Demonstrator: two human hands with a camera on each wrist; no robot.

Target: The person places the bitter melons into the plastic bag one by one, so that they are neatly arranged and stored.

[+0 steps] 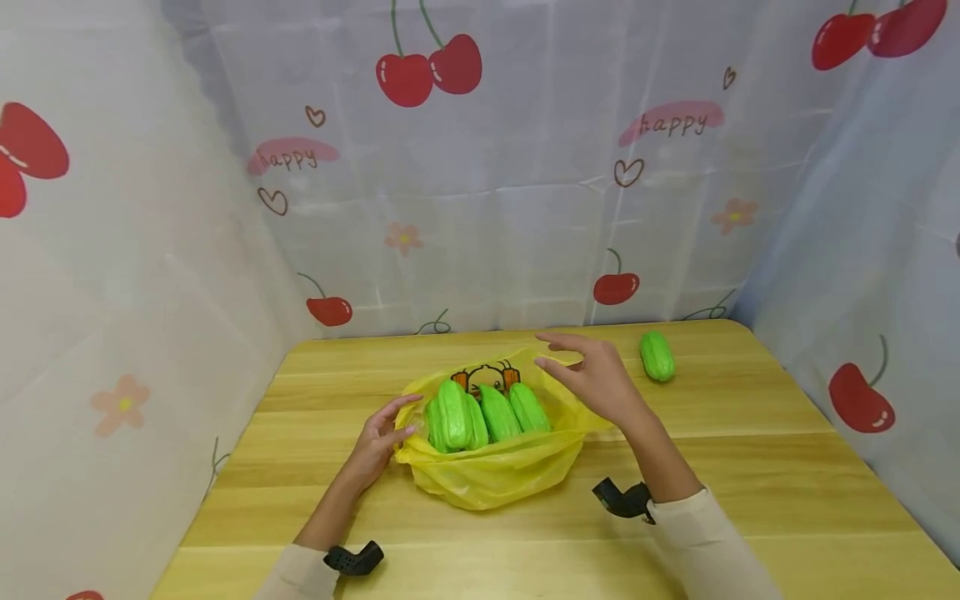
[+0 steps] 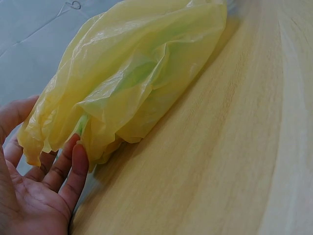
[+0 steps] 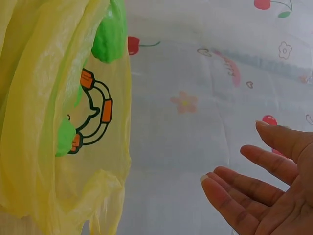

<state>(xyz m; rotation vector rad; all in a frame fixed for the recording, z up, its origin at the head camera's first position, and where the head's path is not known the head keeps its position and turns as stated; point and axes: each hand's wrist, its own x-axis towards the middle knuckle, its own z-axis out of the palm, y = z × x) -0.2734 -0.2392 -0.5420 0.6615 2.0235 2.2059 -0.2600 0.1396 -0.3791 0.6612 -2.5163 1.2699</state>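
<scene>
A thin yellow plastic bag (image 1: 487, 479) sits on the table with its mouth spread wide. Several bright green, ridged, oblong vegetables (image 1: 454, 415) lie together inside it, glossy like toys. At the bag's left rim is my left hand (image 1: 372, 446), fingers loosely extended and fingertips touching the plastic. In the left wrist view that hand (image 2: 41, 191) shows its palm, with the fingertips against the bag (image 2: 127, 83). My right hand (image 1: 600, 379) hovers over the bag's right edge, thumb and fingers apart. Nothing is in that hand (image 3: 269, 196) in the right wrist view.
Another green ridged vegetable (image 1: 657, 357) lies near the back right of the wooden table (image 1: 480, 558). Behind and at both sides hangs a pale curtain (image 1: 495, 250) printed with cherries, hearts and flowers. A cartoon with orange headphones is printed on the bag.
</scene>
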